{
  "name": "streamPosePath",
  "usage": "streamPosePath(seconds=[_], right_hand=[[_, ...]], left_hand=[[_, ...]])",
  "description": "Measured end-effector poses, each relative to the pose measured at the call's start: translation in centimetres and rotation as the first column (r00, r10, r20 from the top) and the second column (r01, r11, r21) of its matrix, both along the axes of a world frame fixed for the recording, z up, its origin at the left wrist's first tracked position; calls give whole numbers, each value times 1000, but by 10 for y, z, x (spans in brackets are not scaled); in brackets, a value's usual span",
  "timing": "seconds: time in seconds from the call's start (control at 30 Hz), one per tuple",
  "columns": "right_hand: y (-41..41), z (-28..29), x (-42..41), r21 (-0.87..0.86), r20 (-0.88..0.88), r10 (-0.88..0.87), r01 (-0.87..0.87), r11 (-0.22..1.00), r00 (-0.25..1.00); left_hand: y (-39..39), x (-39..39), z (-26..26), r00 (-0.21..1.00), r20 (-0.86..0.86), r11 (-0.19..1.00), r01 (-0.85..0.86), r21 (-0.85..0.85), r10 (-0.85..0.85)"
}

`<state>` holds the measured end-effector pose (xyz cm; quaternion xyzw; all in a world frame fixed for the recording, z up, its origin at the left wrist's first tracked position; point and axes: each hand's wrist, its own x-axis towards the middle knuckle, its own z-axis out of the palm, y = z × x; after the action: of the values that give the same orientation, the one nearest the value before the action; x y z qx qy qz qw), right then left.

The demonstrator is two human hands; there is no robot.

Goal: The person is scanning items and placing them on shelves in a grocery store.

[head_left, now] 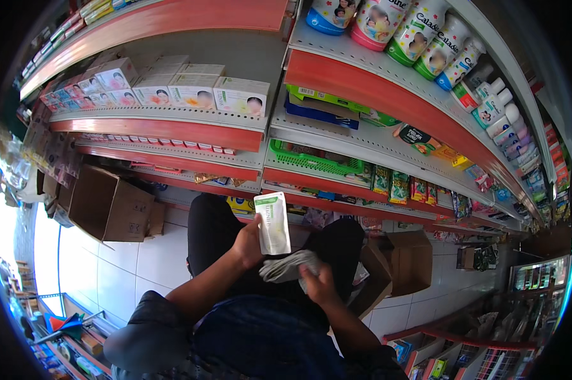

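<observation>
My left hand [247, 242] grips a white refill pouch [274, 228] with a green band near its top and printing down its front. The pouch is held upright above my lap, its face towards me. In my right hand [320, 281] is a bunched grey cloth [288, 266], just below the pouch's bottom edge. Whether cloth and pouch touch, I cannot tell. Both of my knees are bent in front of the shelves.
Ahead, white boxes [241, 96] stand in rows on a shelf, with powder bottles [416, 33] to the upper right. A green plastic basket [314, 159] sits lower. Open cardboard boxes rest on the tiled floor, one at left [110, 204] and one at right [409, 261].
</observation>
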<state>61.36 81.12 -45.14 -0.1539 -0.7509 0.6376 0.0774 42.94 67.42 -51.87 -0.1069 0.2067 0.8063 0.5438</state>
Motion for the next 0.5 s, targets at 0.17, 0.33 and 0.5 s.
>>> streamPosePath(seconds=[0.17,0.33,0.5], right_hand=[[15,6,-8,-499,-145,-654,516,696,742],[11,18,-37,234,-187,-126,168,958,974],[-28,8,-47,487,-234,134,-3,873,963]], left_hand=[[-6,-7,6,985,120,990,115,83,-124],[17,34,24,978,74,967,178,184,-194],[27,39,16,985,100,914,93,394,-144]])
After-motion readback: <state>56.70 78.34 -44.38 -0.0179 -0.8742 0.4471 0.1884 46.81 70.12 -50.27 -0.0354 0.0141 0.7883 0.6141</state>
